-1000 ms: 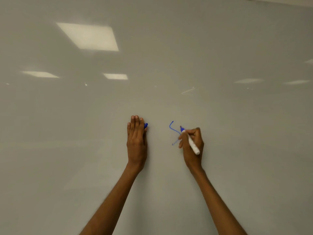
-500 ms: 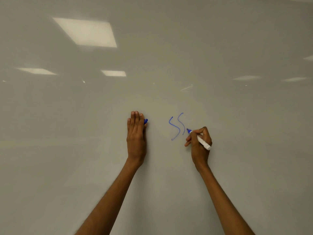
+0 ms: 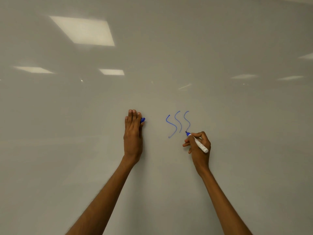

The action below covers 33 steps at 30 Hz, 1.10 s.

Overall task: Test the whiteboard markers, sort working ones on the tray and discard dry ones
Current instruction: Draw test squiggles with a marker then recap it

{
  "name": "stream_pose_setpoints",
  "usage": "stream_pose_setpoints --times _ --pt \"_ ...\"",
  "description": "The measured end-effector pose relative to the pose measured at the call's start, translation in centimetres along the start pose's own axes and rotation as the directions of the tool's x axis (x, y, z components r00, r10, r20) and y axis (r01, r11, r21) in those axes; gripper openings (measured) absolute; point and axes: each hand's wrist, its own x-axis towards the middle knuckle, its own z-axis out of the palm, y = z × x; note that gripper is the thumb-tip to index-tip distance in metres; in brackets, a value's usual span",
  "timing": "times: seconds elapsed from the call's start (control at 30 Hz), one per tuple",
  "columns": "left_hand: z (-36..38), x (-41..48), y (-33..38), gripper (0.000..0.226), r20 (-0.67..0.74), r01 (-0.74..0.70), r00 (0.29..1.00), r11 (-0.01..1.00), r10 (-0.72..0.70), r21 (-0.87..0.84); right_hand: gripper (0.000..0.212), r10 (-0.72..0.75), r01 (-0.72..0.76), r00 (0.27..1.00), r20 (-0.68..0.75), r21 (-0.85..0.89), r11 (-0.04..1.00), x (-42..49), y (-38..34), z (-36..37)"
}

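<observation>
Your marker (image 3: 197,142) should handle as a light, stiff plastic barrel, smooth enough to roll if you grip it loosely. Its felt tip is the 1 soft part, so a light press looks like enough. The best place to hold it is low on the white barrel, just behind the blue collar, and that is where you have it.

Your right hand (image 3: 199,150) has its fingers curled together and clamped on that lower barrel in a writing grip. The butt end sticks out past your knuckles toward the lower right. The tip touches the whiteboard (image 3: 237,116) at the foot of the rightmost of 3 wavy blue strokes (image 3: 179,123). This is mid-board, well below the top edge, which shows only at the upper right corner.

Your left hand (image 3: 133,133) lies flat on the whiteboard to the left of the strokes and well apart from them, with its fingers straight and close together. The blue cap (image 3: 142,119) peeks out beside the index finger. Your thumb is hidden, so I cannot tell whether it pins the cap or your fingers press it against the board. The cap is small and slick and could easily drop when you lift that hand.

The 3 strokes look thin but clearly blue, so I would judge this marker a working one, bound for the tray. No tray is in view.
</observation>
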Motion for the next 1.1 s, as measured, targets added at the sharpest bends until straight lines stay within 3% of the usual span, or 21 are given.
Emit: stream_pose_setpoints --times 0.07,0.2,0.3,0.4,0.57,0.8,1.0,1.1 --pt "-1.0 -0.1 0.8 0.041 0.022 0.063 0.998 0.997 -0.062 -0.047 0.009 0.029 -0.029 1.0 0.005 0.016 0.999 -1.3 -0.5 -0.3" --pt "-3.9 -4.1 3.0 0.029 0.192 -0.121 0.971 0.984 0.144 -0.128 0.011 0.081 -0.085 0.995 0.057 0.073 0.994 -5.3 -1.1 -0.3" --pt "-5.3 -10.3 4.2 0.024 0.351 0.142 0.936 0.95 -0.037 -0.278 0.014 0.157 -0.18 0.971 0.178 0.117 0.977 -9.1 -0.7 -0.4" --pt "-6.4 -15.9 4.0 0.022 0.438 0.361 0.876 0.879 -0.204 -0.312 0.014 0.274 -0.307 0.928 0.252 0.1 0.946 -12.7 0.7 -1.1" --pt "-8.3 -21.0 3.3 0.021 0.528 0.506 0.788 0.823 -0.318 -0.26 0.011 0.421 -0.443 0.854 0.307 0.005 0.896 -17.1 3.1 -1.6" --pt "-10.3 -23.4 3.3 0.025 0.599 0.515 0.733 0.839 -0.322 -0.178 0.014 0.472 -0.491 0.815 0.335 -0.032 0.871 -20.2 4.1 -1.5" --pt "-10.5 -24.5 3.6 0.029 0.73 0.553 0.588 0.832 -0.349 -0.047 0.015 0.55 -0.577 0.762 0.343 -0.025 0.816 -22.1 4.4 -1.1" --pt "-10.6 -25.0 3.7 0.027 0.711 0.555 0.597 0.831 -0.372 -0.031 0.009 0.556 -0.58 0.769 0.316 -0.02 0.814 -22.8 4.6 -1.0"
